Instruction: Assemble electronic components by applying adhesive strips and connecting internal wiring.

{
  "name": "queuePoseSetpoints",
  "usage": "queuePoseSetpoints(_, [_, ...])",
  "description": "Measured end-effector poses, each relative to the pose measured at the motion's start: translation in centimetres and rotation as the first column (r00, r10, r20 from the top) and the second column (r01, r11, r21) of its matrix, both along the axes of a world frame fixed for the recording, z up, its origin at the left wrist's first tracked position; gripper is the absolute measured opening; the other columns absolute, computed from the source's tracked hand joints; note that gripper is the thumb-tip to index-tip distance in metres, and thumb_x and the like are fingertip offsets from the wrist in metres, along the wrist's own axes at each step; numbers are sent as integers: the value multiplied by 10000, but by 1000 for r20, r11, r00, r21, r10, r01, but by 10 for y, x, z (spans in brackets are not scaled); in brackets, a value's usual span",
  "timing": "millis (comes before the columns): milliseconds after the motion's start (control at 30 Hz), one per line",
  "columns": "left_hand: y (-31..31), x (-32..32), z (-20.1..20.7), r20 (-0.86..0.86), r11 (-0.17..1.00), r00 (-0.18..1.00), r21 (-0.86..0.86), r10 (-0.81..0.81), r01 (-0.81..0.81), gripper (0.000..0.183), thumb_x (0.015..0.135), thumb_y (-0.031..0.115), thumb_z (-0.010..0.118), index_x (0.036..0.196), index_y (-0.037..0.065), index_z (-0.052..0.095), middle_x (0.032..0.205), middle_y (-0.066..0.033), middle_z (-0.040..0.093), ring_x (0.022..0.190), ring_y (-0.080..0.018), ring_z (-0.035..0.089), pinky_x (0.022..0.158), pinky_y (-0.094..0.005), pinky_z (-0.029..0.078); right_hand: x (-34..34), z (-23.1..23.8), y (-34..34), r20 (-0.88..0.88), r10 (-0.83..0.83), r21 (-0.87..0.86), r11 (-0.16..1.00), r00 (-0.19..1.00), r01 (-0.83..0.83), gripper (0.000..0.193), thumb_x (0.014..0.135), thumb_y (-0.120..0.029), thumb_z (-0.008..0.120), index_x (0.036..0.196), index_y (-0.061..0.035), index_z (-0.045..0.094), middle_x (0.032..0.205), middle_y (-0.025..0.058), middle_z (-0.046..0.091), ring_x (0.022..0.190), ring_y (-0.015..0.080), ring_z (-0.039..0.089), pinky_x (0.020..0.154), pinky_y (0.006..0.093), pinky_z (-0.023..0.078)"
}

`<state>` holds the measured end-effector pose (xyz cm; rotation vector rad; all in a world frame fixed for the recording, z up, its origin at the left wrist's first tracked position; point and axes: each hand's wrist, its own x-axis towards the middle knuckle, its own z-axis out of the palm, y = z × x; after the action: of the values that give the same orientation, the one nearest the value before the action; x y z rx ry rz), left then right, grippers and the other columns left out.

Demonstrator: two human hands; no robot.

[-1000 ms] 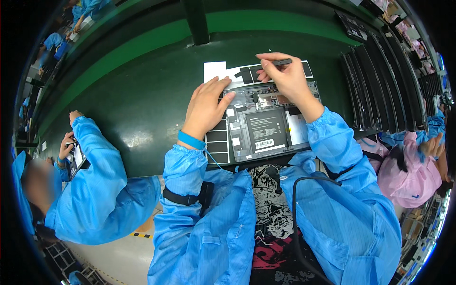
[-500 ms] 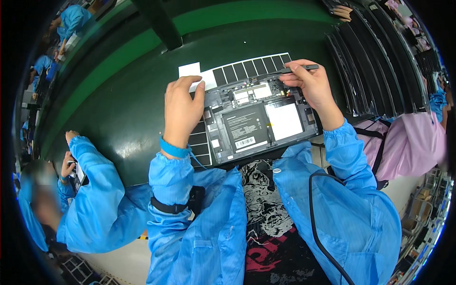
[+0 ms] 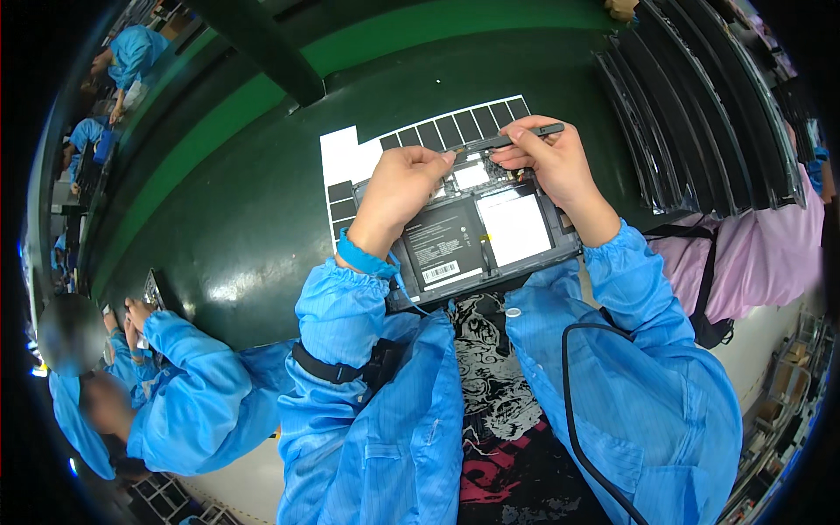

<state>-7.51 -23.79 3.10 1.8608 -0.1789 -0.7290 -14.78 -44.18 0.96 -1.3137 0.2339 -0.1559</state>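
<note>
An opened laptop base (image 3: 523, 255) lies in front of me, its black battery (image 3: 446, 241), a white panel (image 3: 514, 225) and the circuit board inside exposed. My right hand (image 3: 556, 162) grips dark tweezers (image 3: 549, 130) over the far edge of the board, their tips pointing left. My left hand (image 3: 398, 192) reaches over the base's left part. Its thumb and forefinger are pinched close to the tweezer tips; whatever they hold is too small to make out. Beneath and behind the base lies a white sheet with black rectangular stickers (image 3: 430, 136).
Black panels (image 3: 700, 122) stand in a row on the right of the green table (image 3: 254, 192). A dark post (image 3: 262, 52) rises at the back left. To my left a person in a blue sleeve (image 3: 197, 350) works; pink fabric (image 3: 691, 271) shows on my right.
My left hand has moved right from the sheet's white corner to the tweezer tips, its fingers now pinched. My right hand, still holding the tweezers, has shifted slightly left.
</note>
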Motion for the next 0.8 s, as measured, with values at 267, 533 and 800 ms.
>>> queuePoseSetpoints(267, [-6,0,-11,339,973,941,225,-23,-57,273,810,250,695,773,-21,688,624,-134,663,575,-237,650,565,-343,498,-1,-5,3,51,67,-130,990,996,-60,147,928,-63,600,989,69,621,876,124,668,815,206,705,713,260,586])
queuePoseSetpoints(533, [-14,-8,-7,427,939,904,318,-20,-129,274,790,257,702,728,-9,686,631,-165,655,616,-319,664,591,-385,517,-3,-6,7,50,75,-128,989,996,-68,121,916,-49,612,975,56,625,871,113,676,828,185,705,728,248,581])
queuePoseSetpoints(800, [-17,-9,-6,461,933,887,332,-32,-139,253,793,234,709,728,-10,682,619,-161,646,607,-321,657,577,-395,507,-3,-8,5,65,70,-143,988,995,-60,124,917,-49,611,981,55,627,865,105,679,831,183,705,731,241,574])
